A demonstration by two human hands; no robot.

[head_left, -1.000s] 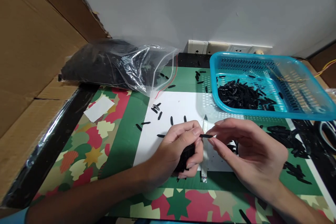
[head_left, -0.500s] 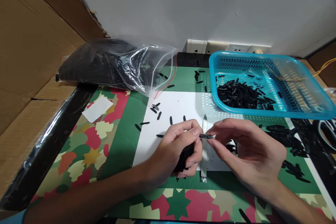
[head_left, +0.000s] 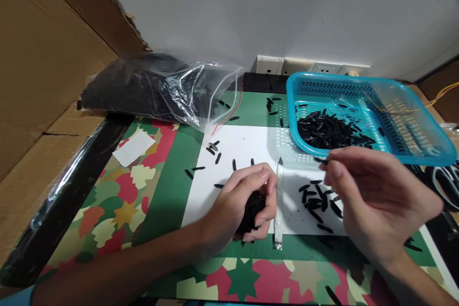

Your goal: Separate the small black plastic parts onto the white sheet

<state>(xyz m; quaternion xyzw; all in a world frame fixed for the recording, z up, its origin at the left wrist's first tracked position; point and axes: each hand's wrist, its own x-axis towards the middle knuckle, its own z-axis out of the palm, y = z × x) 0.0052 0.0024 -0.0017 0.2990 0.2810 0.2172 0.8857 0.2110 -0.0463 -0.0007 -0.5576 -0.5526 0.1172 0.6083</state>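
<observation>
My left hand [head_left: 247, 196] is curled over the white paper [head_left: 247, 141], closed round a clump of small black elongated pieces [head_left: 254, 208]. Near the front rim of the blue basket [head_left: 358, 154], my right hand [head_left: 376, 191] pinches one slim black piece [head_left: 320, 159] between thumb and forefinger. A heap of similar black pieces [head_left: 322, 129] lies in the basket. Between my hands rests a narrow, white-wrapped tool [head_left: 279, 205] with a dark pointed tip. More black pieces [head_left: 315, 203] are scattered on the paper beside my right hand.
A clear zip bag [head_left: 143, 88] filled with dark material lies at the back left. Cardboard [head_left: 46, 33] stands on the left, and a wall with sockets [head_left: 297, 66] is behind. At the right edge are scissor-like handles [head_left: 442, 186]. A small white slip [head_left: 134, 148] lies on the patterned sheet.
My right hand has moved right and up, away from my left hand, carrying a black piece towards the basket. Loose pieces on the paper are now uncovered. My left hand stays in place.
</observation>
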